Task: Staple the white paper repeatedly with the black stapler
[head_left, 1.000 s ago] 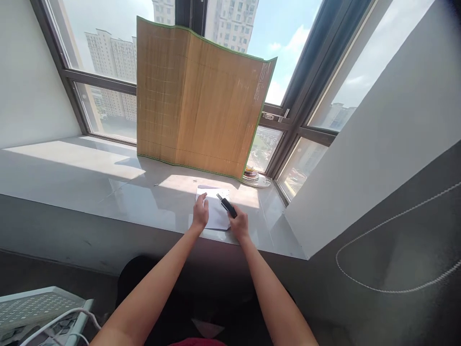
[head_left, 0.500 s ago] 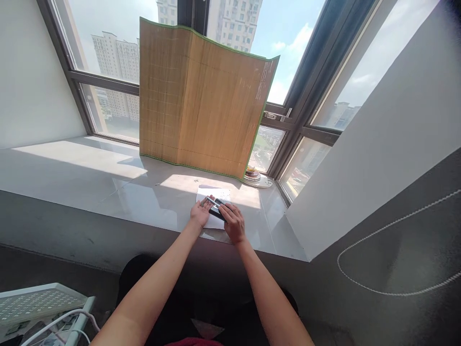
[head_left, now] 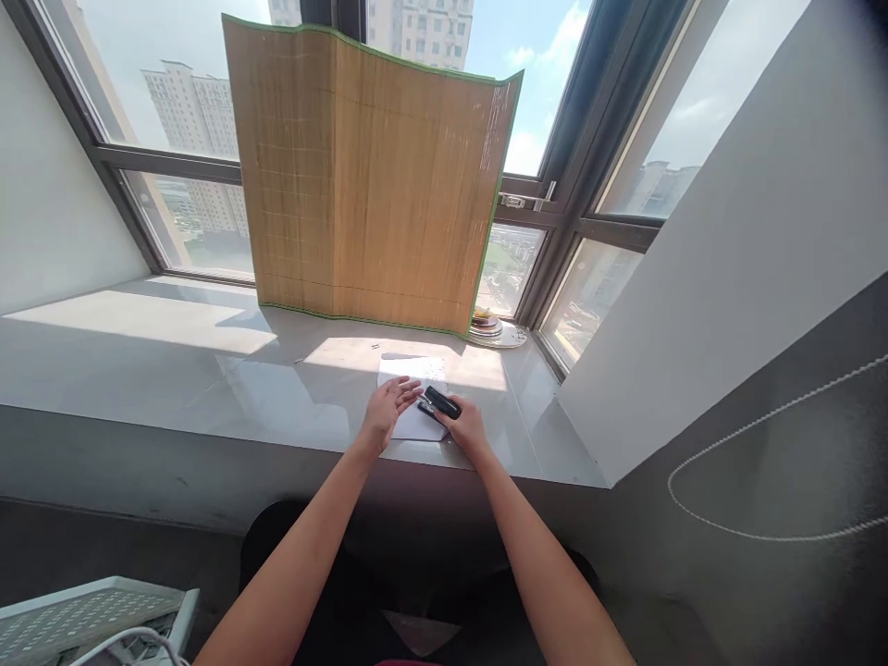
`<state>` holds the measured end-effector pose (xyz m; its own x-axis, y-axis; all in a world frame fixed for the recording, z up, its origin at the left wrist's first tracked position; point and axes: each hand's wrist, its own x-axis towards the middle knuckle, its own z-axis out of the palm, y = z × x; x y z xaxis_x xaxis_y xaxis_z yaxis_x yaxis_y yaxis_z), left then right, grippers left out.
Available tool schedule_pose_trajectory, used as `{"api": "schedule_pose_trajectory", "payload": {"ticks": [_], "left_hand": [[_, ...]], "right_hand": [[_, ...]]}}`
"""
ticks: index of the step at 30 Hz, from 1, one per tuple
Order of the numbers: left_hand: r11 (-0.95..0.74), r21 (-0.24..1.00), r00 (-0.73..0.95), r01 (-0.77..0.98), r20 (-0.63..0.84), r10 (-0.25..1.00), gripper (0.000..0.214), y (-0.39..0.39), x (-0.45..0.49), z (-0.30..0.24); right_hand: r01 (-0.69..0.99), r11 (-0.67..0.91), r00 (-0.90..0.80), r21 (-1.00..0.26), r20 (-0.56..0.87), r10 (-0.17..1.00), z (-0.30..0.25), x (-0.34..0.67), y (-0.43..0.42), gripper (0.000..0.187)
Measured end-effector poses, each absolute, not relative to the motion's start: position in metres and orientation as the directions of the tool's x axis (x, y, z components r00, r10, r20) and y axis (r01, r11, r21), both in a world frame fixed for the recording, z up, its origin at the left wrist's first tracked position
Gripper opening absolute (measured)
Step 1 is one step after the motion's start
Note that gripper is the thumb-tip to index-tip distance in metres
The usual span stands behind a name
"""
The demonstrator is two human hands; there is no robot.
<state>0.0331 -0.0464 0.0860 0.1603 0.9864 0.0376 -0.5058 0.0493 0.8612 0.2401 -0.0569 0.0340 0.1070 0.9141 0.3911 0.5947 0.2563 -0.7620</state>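
Observation:
A black stapler is in my right hand, whose fingers wrap round its rear end. The stapler's jaws point left, with a gap between the upper arm and the base. My left hand is just left of the stapler, fingers stretched out and nothing visible in it. Below both hands, white paper lies on the pale windowsill. Small dark specks show on the paper's upper part.
A bamboo mat with green edging leans against the window behind the paper. Stacked round plates or discs sit at its right. A white perforated rack stands low left, and a beaded cord hangs at right.
My left hand has come away from the stapler and opened. My right hand has shifted right and now holds the stapler alone by its rear. The view has tilted slightly.

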Motion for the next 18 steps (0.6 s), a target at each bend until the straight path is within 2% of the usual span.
{"api": "schedule_pose_trajectory", "payload": {"ticks": [2, 5, 8, 11, 18], "left_hand": [[0.089, 0.904, 0.239, -0.419, 0.015, 0.971, 0.024, -0.055, 0.033, 0.088], [0.172, 0.91, 0.302, -0.376, -0.056, 0.952, 0.026, -0.065, 0.033, 0.088], [0.229, 0.887, 0.329, -0.402, -0.094, 0.94, 0.027, -0.077, 0.034, 0.089], [0.245, 0.888, 0.38, -0.39, -0.087, 0.921, 0.032, -0.09, 0.036, 0.094], [0.315, 0.877, 0.464, -0.363, -0.123, 0.877, 0.036, -0.103, 0.036, 0.1]], "right_hand": [[0.607, 0.271, 0.131, -0.747, 0.43, 0.893, 0.038, 0.239, -0.061, 0.032], [0.579, 0.422, 0.2, -0.698, 0.623, 0.756, 0.05, 0.234, -0.074, 0.031], [0.487, 0.634, 0.084, -0.601, 0.754, 0.651, 0.063, 0.222, -0.094, 0.019], [0.416, 0.738, -0.063, -0.531, 0.793, 0.606, 0.068, 0.208, -0.111, 0.015], [0.428, 0.772, -0.091, -0.47, 0.827, 0.554, 0.076, 0.203, -0.122, 0.014]]}}
